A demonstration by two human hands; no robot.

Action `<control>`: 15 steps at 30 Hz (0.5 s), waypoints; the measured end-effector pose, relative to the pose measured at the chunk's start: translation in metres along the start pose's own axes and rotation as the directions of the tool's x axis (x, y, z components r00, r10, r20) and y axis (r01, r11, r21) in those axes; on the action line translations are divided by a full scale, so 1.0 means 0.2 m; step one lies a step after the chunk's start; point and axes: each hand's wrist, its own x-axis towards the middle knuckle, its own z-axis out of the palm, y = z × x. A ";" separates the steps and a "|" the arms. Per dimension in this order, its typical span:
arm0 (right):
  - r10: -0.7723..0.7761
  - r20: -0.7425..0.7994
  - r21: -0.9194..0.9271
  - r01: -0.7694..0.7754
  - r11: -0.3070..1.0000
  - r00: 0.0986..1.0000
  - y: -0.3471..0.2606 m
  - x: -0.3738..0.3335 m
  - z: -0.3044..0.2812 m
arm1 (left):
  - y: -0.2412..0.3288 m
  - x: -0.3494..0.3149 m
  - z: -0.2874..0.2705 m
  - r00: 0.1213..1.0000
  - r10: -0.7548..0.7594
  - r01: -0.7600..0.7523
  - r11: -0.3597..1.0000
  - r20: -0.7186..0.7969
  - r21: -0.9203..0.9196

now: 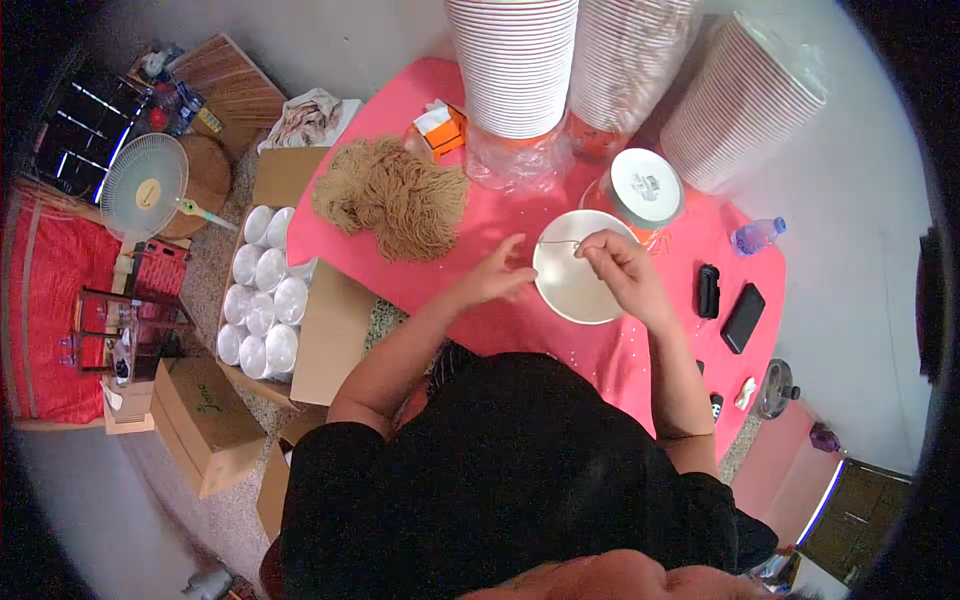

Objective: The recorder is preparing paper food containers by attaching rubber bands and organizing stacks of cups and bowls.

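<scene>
A white paper tub (pixel 570 290) stands mouth-up on the pink-covered table in front of me. Over its far rim, my right hand (pixel 622 272) pinches a thin strand (pixel 558 242), perhaps string or wire; the material is too fine to tell. The strand runs left toward my left hand (pixel 500 272), which is beside the tub's left rim with thumb and fingers apart. Whether the left fingertips touch the strand's end is unclear. Beyond the left hand lies a loose heap of brown twine (pixel 400 195). Another white tub (pixel 645 190) sits upside down just behind the open one.
Tall stacks of tubs (pixel 515 70) line the table's back edge. An orange tissue box (pixel 438 130) is beside the twine. On the right are a bottle (pixel 758 236), a black case (pixel 708 290) and a phone (pixel 743 318). A carton (pixel 335 330) of clear containers stands left, near a fan (pixel 148 190).
</scene>
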 end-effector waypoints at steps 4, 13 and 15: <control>-0.023 0.108 -0.171 0.041 0.984 0.994 -0.08 -0.04 0.08 | -0.02 0.01 0.10 0.997 -0.079 0.083 0.929 0.025 -0.361; -0.206 0.467 -0.727 0.505 0.464 0.860 -0.11 -0.21 0.05 | 0.14 -0.02 -0.04 0.979 -0.126 0.032 0.869 -0.159 -0.493; -0.272 0.474 -0.833 0.526 0.172 0.838 -0.07 -0.23 0.05 | 0.13 -0.02 -0.13 0.980 -0.182 0.125 0.873 -0.077 -0.471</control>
